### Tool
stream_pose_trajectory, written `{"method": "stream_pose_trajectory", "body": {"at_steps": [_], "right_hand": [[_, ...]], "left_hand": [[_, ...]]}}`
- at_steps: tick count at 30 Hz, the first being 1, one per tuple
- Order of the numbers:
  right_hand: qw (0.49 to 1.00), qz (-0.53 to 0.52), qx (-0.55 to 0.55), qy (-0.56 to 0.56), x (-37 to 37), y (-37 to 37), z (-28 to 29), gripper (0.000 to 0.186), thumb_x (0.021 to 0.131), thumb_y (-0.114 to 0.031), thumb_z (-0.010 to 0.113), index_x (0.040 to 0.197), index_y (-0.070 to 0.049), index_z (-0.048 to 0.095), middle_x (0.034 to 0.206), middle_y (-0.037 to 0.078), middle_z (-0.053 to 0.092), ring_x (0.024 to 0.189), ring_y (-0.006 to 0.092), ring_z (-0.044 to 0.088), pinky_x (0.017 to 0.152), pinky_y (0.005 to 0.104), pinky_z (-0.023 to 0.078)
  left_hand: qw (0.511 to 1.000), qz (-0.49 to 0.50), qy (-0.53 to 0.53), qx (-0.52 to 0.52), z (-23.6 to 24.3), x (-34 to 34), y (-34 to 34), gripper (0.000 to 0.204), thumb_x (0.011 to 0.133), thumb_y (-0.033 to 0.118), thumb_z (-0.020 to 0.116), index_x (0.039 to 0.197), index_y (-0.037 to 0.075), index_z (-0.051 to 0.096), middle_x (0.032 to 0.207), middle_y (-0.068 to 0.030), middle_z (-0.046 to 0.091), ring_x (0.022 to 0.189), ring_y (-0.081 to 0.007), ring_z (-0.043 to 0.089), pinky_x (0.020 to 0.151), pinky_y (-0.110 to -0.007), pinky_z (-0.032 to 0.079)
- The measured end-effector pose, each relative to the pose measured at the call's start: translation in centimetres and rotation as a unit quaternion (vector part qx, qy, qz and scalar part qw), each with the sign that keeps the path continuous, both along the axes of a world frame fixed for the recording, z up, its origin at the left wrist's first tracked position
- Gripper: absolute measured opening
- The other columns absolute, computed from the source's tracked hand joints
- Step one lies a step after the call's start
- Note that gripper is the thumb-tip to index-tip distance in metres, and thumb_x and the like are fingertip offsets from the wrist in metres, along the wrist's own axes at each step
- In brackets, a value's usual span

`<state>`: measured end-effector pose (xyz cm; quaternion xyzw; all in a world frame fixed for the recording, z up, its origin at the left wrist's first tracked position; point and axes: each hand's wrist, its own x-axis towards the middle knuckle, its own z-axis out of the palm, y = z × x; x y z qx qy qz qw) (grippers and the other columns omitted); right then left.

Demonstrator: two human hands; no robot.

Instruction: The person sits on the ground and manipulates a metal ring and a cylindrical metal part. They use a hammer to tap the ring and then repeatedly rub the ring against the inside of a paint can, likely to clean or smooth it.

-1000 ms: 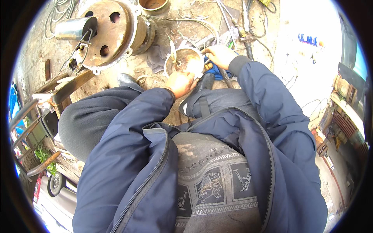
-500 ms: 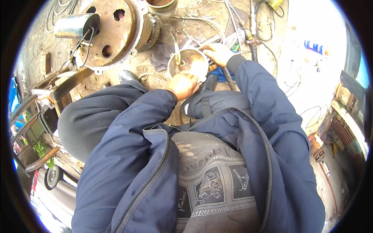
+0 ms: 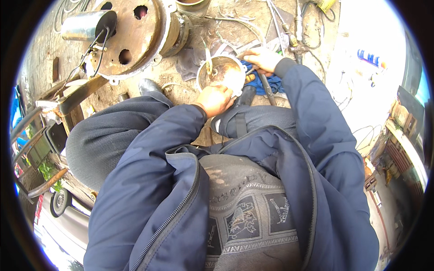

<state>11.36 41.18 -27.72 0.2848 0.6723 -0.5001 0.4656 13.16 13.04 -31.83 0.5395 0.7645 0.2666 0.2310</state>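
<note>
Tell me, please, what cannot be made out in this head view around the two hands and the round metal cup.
- Left hand: its fingertips are hidden behind the near rim of the metal cup.
- Right hand: whether it grips a tool is unclear; the fingers curl over it.
- Cup's inside: washed out by glare, contents unreadable.
- Blue cloth: mostly covered by the right sleeve.
- Big rusty drum: cut off by the top edge.

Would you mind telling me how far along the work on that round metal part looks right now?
Done: the rusty motor housing lies apart on the ground. In hand: the left hand grips the near rim of the round metal cover while the right hand holds its far side. Left: tools lie beside it; nothing looks reassembled.
</note>
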Motion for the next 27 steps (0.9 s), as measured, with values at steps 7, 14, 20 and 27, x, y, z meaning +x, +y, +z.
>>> {"method": "stream_pose_trajectory", "body": {"at_steps": [7, 14, 20, 27], "right_hand": [[0.997, -0.01, -0.069, -0.016, -0.6, 1.8, -0.5, 0.041, 0.11, -0.031, 0.056, 0.147, -0.017, 0.064, 0.07, -0.002, 0.048, 0.051, 0.0079, 0.041, 0.043, 0.0283, 0.034], [0.994, -0.014, -0.11, -0.02, -1.0, 0.8, -2.1, 0.039, 0.11, -0.029, 0.057, 0.147, -0.016, 0.064, 0.07, -0.003, 0.047, 0.048, 0.0074, 0.033, 0.041, 0.0268, 0.028], [0.983, -0.155, -0.083, 0.062, -0.9, 0.6, -3.3, 0.041, 0.111, -0.031, 0.057, 0.147, -0.012, 0.063, 0.068, -0.003, 0.046, 0.048, 0.0068, 0.035, 0.041, 0.0274, 0.029], [0.922, 0.096, 0.234, 0.293, 4.2, -0.4, 1.1, 0.039, 0.107, -0.021, 0.053, 0.139, -0.004, 0.067, 0.119, 0.024, 0.076, 0.12, 0.0423, 0.069, 0.108, 0.0482, 0.051]], "left_hand": [[1.0, -0.006, -0.003, -0.003, 0.0, 0.0, 0.1, 0.025, 0.095, 0.03, 0.073, 0.099, 0.006, 0.071, 0.09, -0.014, 0.072, 0.083, -0.0337, 0.074, 0.075, -0.045, 0.06], [1.0, -0.019, 0.008, 0.022, -0.2, 0.0, -0.2, 0.025, 0.095, 0.03, 0.073, 0.1, 0.005, 0.071, 0.091, -0.013, 0.071, 0.082, -0.0328, 0.074, 0.075, -0.044, 0.061], [1.0, -0.002, -0.008, 0.005, 0.0, 0.1, 0.0, 0.024, 0.095, 0.03, 0.073, 0.099, 0.006, 0.071, 0.088, -0.0136, 0.071, 0.082, -0.033, 0.074, 0.075, -0.044, 0.06], [1.0, 0.013, -0.019, -0.004, 0.5, -0.5, 0.8, 0.027, 0.097, 0.032, 0.072, 0.097, 0.005, 0.071, 0.087, -0.0171, 0.073, 0.083, -0.0367, 0.074, 0.075, -0.048, 0.06]]}}
